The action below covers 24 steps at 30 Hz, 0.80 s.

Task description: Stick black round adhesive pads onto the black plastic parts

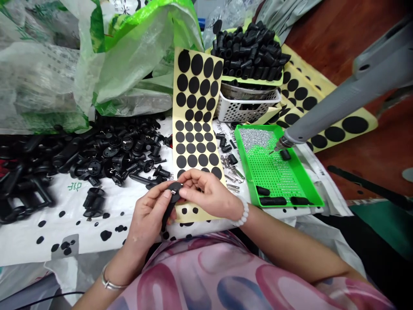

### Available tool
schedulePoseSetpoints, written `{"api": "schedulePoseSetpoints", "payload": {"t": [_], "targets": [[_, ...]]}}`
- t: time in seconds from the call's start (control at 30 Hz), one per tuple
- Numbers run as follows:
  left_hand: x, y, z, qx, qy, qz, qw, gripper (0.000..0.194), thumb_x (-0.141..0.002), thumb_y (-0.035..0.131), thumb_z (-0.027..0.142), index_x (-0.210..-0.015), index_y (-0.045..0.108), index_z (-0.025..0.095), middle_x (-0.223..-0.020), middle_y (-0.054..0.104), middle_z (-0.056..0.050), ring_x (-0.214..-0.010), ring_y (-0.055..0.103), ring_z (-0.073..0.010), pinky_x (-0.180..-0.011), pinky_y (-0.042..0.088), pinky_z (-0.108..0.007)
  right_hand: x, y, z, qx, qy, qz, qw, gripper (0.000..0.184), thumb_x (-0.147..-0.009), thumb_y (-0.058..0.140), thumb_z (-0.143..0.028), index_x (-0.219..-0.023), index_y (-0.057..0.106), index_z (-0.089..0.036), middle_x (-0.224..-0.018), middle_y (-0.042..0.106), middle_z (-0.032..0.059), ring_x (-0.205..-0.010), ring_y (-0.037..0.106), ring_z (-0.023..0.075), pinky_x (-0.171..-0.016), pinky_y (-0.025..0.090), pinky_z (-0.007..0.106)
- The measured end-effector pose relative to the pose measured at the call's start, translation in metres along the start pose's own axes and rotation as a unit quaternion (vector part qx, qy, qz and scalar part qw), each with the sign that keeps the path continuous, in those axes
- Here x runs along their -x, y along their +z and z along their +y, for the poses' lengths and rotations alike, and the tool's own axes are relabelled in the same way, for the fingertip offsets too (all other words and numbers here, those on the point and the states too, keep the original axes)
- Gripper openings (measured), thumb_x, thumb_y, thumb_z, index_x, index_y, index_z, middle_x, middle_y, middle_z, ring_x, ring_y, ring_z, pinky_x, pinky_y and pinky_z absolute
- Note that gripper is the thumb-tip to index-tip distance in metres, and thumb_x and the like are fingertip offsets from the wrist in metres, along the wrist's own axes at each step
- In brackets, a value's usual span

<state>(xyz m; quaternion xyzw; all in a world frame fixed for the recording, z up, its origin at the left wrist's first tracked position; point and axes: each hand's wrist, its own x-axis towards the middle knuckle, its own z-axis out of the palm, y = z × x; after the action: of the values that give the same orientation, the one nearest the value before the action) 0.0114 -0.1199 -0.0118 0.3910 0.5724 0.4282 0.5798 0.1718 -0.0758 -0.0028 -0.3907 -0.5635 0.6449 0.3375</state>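
Note:
My left hand (150,217) and my right hand (206,193) meet in front of me, holding a small black plastic part (174,192) with a long narrow stem (167,215) that hangs downward. My fingers hide much of its round head. Just behind my hands lies a yellow backing sheet of round black adhesive pads (195,103), and its lower end runs under my right hand. Loose black pads (105,235) are scattered on the white sheet (74,215) beneath and to the left of my left hand.
A heap of black plastic fittings (119,150) lies to the left. A green perforated tray (274,172) holds silver bits and black cylinders. A grey power screwdriver (348,99) hangs over it at right. Black tubes (248,54) are piled above a white basket (245,107); plastic bags (135,56) fill the back.

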Motion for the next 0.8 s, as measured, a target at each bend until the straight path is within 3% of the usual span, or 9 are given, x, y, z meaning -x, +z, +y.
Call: {"api": "schedulePoseSetpoints", "payload": {"t": [0.17, 0.27, 0.37, 0.43, 0.5, 0.57, 0.63, 0.7, 0.8], "targets": [[0.003, 0.003, 0.0, -0.018, -0.001, -0.018, 1.0, 0.044, -0.083, 0.058, 0.043, -0.116, 0.06, 0.014, -0.051, 0.058, 0.004, -0.04, 0.047, -0.0085, -0.039, 0.038, -0.018, 0.01, 0.002, 0.001, 0.078, -0.023, -0.014, 0.997, 0.022, -0.077, 0.061, -0.02, -0.098, 0.054, -0.019, -0.073, 0.054, -0.0041, -0.064, 0.052, 0.0098, -0.062, 0.046, 0.024], [0.006, -0.002, 0.006, -0.027, 0.002, -0.022, 0.999, 0.044, -0.085, 0.055, 0.046, -0.116, 0.061, 0.016, -0.058, 0.06, 0.002, -0.041, 0.047, -0.0086, -0.038, 0.037, -0.019, 0.011, 0.0, 0.0, 0.019, -0.021, -0.029, 0.999, 0.017, -0.08, 0.055, -0.018, -0.097, 0.055, -0.018, -0.076, 0.057, -0.0019, -0.068, 0.055, 0.0101, -0.066, 0.049, 0.026], [0.002, -0.017, 0.014, -0.097, 0.083, 0.038, 0.991, 0.043, -0.088, 0.051, 0.046, -0.12, 0.06, 0.018, -0.068, 0.063, 0.0, -0.049, 0.052, -0.0102, -0.046, 0.043, -0.021, 0.013, -0.007, -0.001, -0.033, -0.017, 0.033, 0.999, 0.012, -0.08, 0.054, -0.019, -0.092, 0.058, -0.017, -0.078, 0.061, 0.0005, -0.069, 0.058, 0.01, -0.067, 0.05, 0.026], [-0.006, -0.028, 0.019, -0.222, 0.172, 0.104, 0.954, 0.046, -0.086, 0.055, 0.042, -0.127, 0.056, 0.021, -0.086, 0.067, -0.003, -0.065, 0.06, -0.0139, -0.063, 0.05, -0.024, 0.015, -0.012, -0.001, -0.018, -0.026, 0.085, 0.996, 0.012, -0.079, 0.057, -0.021, -0.09, 0.059, -0.017, -0.079, 0.062, 0.0014, -0.07, 0.058, 0.0104, -0.066, 0.05, 0.025], [-0.018, -0.036, 0.023, -0.367, 0.251, 0.144, 0.884, 0.053, -0.083, 0.06, 0.037, -0.133, 0.05, 0.022, -0.107, 0.066, -0.007, -0.087, 0.064, -0.0196, -0.082, 0.049, -0.029, 0.019, -0.016, 0.0, 0.005, -0.037, 0.115, 0.993, 0.012, -0.079, 0.059, -0.023, -0.089, 0.059, -0.017, -0.078, 0.062, 0.0016, -0.069, 0.058, 0.0108, -0.065, 0.049, 0.026], [-0.03, -0.039, 0.027, -0.483, 0.311, 0.131, 0.808, 0.056, -0.083, 0.058, 0.03, -0.136, 0.045, 0.02, -0.119, 0.063, -0.009, -0.101, 0.061, -0.024, -0.091, 0.046, -0.033, 0.022, -0.018, 0.003, 0.023, -0.046, 0.129, 0.99, 0.011, -0.079, 0.059, -0.024, -0.088, 0.06, -0.017, -0.077, 0.062, 0.0014, -0.069, 0.058, 0.0111, -0.065, 0.049, 0.026], [-0.04, -0.039, 0.031, -0.555, 0.353, 0.083, 0.749, 0.051, -0.086, 0.05, 0.024, -0.136, 0.046, 0.018, -0.115, 0.065, -0.01, -0.1, 0.062, -0.0251, -0.089, 0.048, -0.036, 0.026, -0.019, 0.007, 0.039, -0.046, 0.135, 0.989, 0.011, -0.08, 0.06, -0.025, -0.087, 0.061, -0.018, -0.078, 0.062, 0.0015, -0.071, 0.058, 0.0119, -0.066, 0.05, 0.027], [-0.045, -0.041, 0.034, -0.59, 0.376, 0.051, 0.712, 0.048, -0.086, 0.044, 0.019, -0.134, 0.048, 0.017, -0.105, 0.067, -0.01, -0.095, 0.063, -0.025, -0.084, 0.049, -0.037, 0.031, -0.02, 0.011, 0.06, -0.038, 0.137, 0.988, 0.011, -0.081, 0.059, -0.026, -0.088, 0.061, -0.018, -0.078, 0.063, 0.002, -0.072, 0.059, 0.0128, -0.067, 0.051, 0.027], [-0.044, -0.054, 0.034, -0.6, 0.384, 0.035, 0.701, 0.049, -0.086, 0.044, 0.018, -0.135, 0.046, 0.017, -0.099, 0.067, -0.009, -0.092, 0.063, -0.0247, -0.082, 0.05, -0.037, 0.039, -0.025, 0.016, 0.087, -0.03, 0.144, 0.985, 0.012, -0.082, 0.059, -0.027, -0.089, 0.062, -0.018, -0.078, 0.064, 0.0029, -0.072, 0.06, 0.0136, -0.066, 0.051, 0.027]]}}
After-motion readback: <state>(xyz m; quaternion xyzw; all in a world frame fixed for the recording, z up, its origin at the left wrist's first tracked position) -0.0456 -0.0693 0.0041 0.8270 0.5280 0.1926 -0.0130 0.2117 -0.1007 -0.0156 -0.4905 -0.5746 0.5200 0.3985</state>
